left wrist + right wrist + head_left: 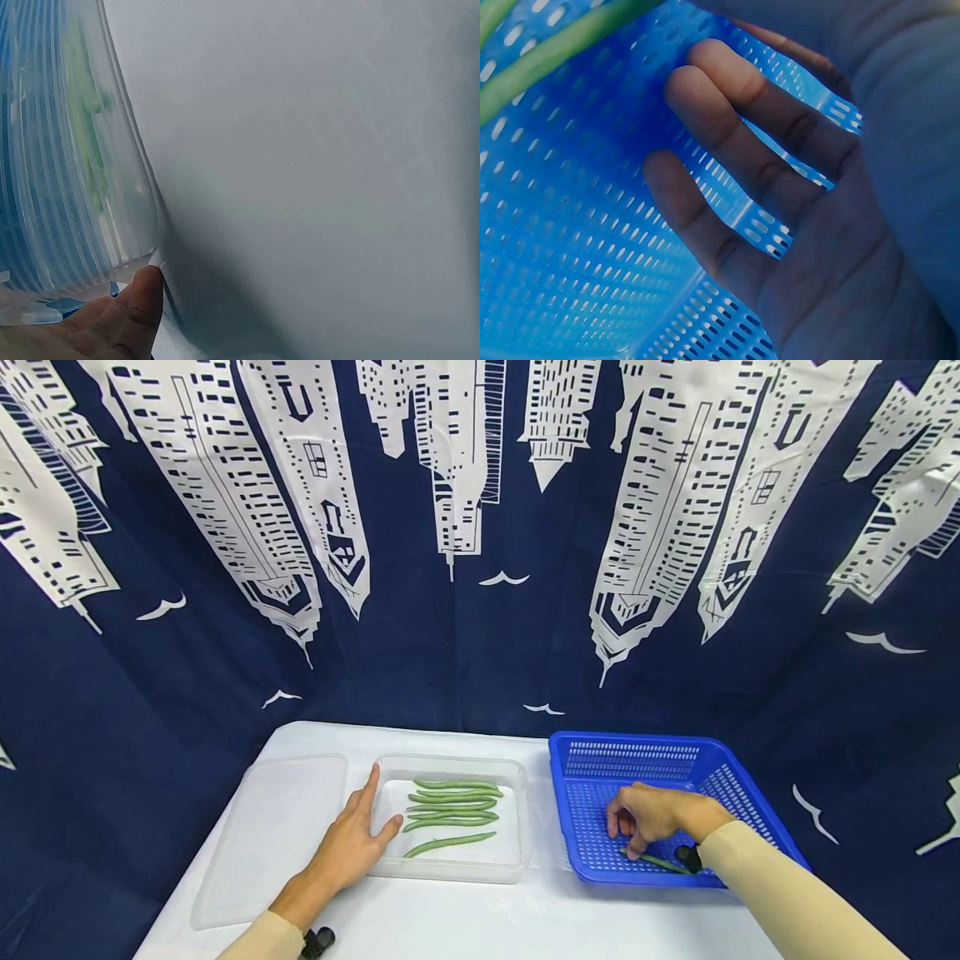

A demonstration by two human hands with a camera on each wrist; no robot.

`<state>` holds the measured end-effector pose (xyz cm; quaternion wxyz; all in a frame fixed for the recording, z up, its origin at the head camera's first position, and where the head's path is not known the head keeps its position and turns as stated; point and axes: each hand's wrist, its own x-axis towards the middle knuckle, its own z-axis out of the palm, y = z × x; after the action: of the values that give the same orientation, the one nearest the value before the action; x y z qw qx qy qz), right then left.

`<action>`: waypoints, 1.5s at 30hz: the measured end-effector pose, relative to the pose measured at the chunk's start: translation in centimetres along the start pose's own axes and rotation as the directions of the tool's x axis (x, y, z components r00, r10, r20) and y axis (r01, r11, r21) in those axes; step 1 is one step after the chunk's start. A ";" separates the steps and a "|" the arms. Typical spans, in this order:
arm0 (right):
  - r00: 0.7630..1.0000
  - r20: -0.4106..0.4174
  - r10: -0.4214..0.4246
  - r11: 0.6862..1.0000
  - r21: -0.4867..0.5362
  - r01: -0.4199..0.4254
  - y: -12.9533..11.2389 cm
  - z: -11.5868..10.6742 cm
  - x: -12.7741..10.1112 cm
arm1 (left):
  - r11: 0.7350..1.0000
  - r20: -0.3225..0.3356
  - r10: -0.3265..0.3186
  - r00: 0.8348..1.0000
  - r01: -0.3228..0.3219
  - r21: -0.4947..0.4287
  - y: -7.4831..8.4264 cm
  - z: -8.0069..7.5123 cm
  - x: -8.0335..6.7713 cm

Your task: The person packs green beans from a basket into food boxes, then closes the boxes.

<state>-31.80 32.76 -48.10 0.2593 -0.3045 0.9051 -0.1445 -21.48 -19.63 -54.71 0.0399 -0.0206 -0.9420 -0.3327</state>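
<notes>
Head view: I am watching the right hand reaching down into the blue basket at a lone green bean lying near the front wall.
Right hand grip: fingers are curling down over the bean's left end; I cannot tell from here whether they are already pinching it or only touching.
Right wrist view: fingers are lying loosely bent against the perforated basket floor, a green bean crossing the top left corner just beside the fingertips, not visibly gripped.
Left hand: left hand is resting flat, fingers straight, holding nothing, thumb pressing on the left front corner of the clear container.
Left wrist view: thumb tip is touching the container's wall.
Bean row: five beans are lying roughly parallel in the container, the nearest one a bit tilted.
Lid: clear lid is lying flat on the white table, left of the container.
Doing it well, my judgement: I am advising a pinch near the bean's middle so it lifts level, clearing the basket rim, left hand bracing the container.
</notes>
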 end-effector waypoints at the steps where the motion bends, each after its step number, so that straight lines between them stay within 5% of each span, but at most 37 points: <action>1: 1.000 0.001 0.005 1.000 -0.006 -0.005 0.0 0.0 0.0 | 1.000 0.001 0.001 1.000 -0.001 0.000 0.0 0.0 0.0; 8: 1.000 -0.005 0.009 1.000 -0.009 -0.009 -0.3 0.2 0.2 | 1.000 0.011 -0.004 1.000 0.004 -0.003 -0.2 0.1 -0.1; 14: 0.995 -0.064 -0.075 0.997 0.027 0.077 -0.4 -0.1 0.8 | 1.000 0.013 -0.005 1.000 0.005 -0.001 0.0 -0.1 -0.2; 21: 0.966 -0.204 -0.160 0.985 0.029 0.169 -0.2 -0.7 2.1 | 1.000 0.007 0.001 1.000 -0.001 -0.002 0.0 -0.1 -0.1; 32: 0.939 -0.271 -0.210 0.975 0.013 0.222 -0.1 -0.3 3.2 | 1.000 0.004 0.003 1.000 -0.003 -0.003 -0.1 0.1 0.0; 45: 0.994 -0.107 -0.026 0.989 0.140 0.041 0.9 0.2 0.6 | 1.000 0.008 0.006 1.000 -0.006 -0.004 0.0 -0.2 -0.2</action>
<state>-32.54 33.08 -48.89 0.2300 -0.2924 0.8996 -0.2289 -21.31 -19.78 -54.57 0.0373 -0.0249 -0.9414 -0.3343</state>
